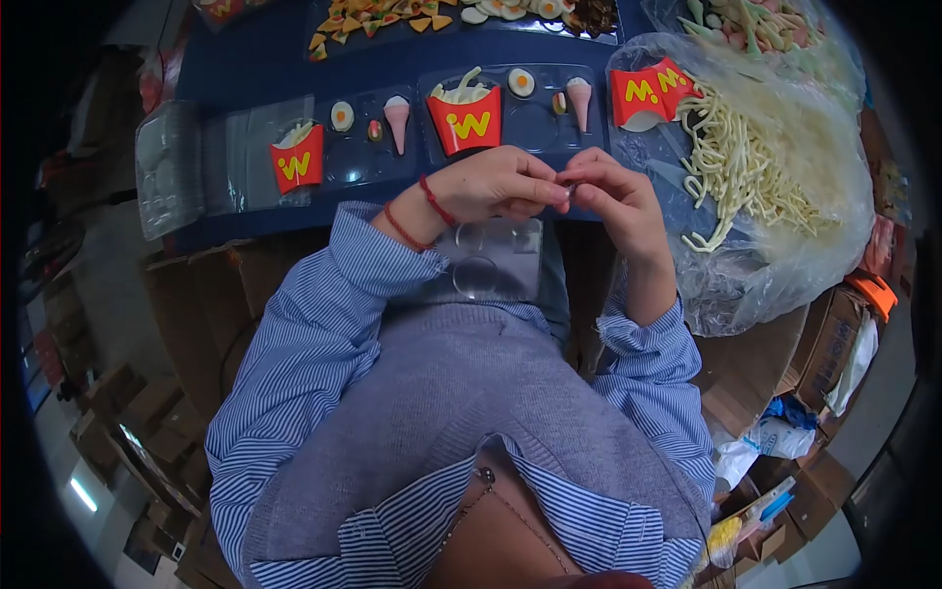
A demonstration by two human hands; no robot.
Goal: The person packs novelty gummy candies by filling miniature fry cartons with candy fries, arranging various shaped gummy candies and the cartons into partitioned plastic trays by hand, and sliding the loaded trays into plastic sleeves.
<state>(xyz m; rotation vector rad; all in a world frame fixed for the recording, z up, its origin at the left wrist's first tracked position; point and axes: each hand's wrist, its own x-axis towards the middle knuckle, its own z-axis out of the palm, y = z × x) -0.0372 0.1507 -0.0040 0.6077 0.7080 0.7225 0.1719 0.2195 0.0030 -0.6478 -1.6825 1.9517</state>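
My left hand (500,185) and my right hand (620,193) meet in front of the table edge, fingertips pinched together. Between them is a small dark, shiny thing (570,186), too small to make out. Just beyond, a clear plastic tray (535,123) holds a red fries box (465,120) with cream-coloured toy fries, a toy fried egg (521,82), a tiny red-and-yellow piece (559,103) and a pink toy ice cream cone (580,104). To its left is a similarly filled tray with another red fries box (297,159). An unfilled clear tray (496,265) lies on my lap.
On the right, a plastic bag (785,280) spills loose toy fries (746,167), with flat red boxes (640,95) beside them. Toy triangles (378,20) and more eggs (510,10) lie at the back. Clear packaging (169,172) stands at the left end. Cardboard boxes (829,334) sit lower right.
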